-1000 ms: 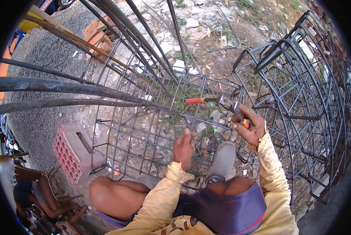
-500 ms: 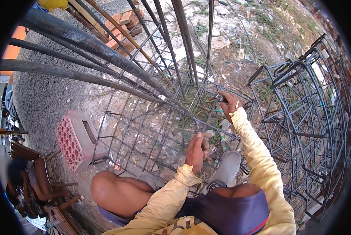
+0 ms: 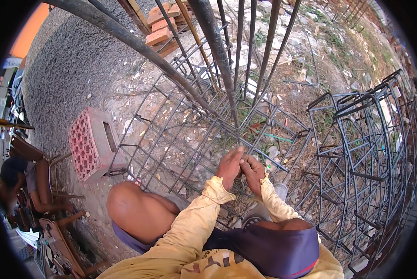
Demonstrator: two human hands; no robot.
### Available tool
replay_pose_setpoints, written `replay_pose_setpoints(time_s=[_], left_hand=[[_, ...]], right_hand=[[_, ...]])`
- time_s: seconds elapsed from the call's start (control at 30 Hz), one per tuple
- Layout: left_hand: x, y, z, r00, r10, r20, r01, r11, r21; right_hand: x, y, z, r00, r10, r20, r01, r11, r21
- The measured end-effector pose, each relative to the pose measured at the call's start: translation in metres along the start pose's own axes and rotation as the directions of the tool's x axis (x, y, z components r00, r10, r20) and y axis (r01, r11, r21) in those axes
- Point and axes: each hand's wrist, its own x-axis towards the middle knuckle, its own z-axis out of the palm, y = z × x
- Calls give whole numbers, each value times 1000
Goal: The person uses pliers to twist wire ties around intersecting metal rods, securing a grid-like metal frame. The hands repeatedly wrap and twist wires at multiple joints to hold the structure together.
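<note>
My left hand (image 3: 229, 165) and my right hand (image 3: 253, 173) meet at the near side of a flat steel rebar mesh (image 3: 171, 139). The fingers of both are closed and press close together; whatever they pinch is hidden or too small to make out. The left fingertips lie just below the foot of a dark upright steel bar (image 3: 222, 60). Several such bars lean up from this spot toward the far side. Below my hands are my knees and a grey shoe (image 3: 280, 190).
A stack of bent rebar frames (image 3: 357, 139) stands on the right. At left sits an upturned pink plastic crate (image 3: 90, 144), with a dark gravel heap (image 3: 50, 88) behind it. Orange bricks (image 3: 164, 30) are piled at the back. A person (image 3: 24, 181) sits at the far left.
My right hand has come down and left from the mesh's far right to beside my left hand. The dark metal tool it held no longer shows. My view has shifted slightly.
</note>
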Motion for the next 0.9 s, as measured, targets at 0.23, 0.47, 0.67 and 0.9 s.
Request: replay_pose_setpoints(time_s=[0.23, 0.47, 0.67, 0.9], left_hand=[[-1, 21, -32, 926, 188, -328, -134, 975, 180], [35, 56, -53, 916, 175, -360, -227, 968, -108], [80, 86, -61, 984, 72, -164, -106, 974, -203], [99, 102, -73, 992, 129, 12, -115, 918, -381]], right_hand=[[12, 17, 24, 998, 44, 53, -68, 762, 644], [36, 15, 60, 984, -152, -89, 177, 858, 482], [76, 17, 73, 973, -216, -84, 229, 844, 485], [90, -10, 68, 989, -70, 128, -18, 812, 584]])
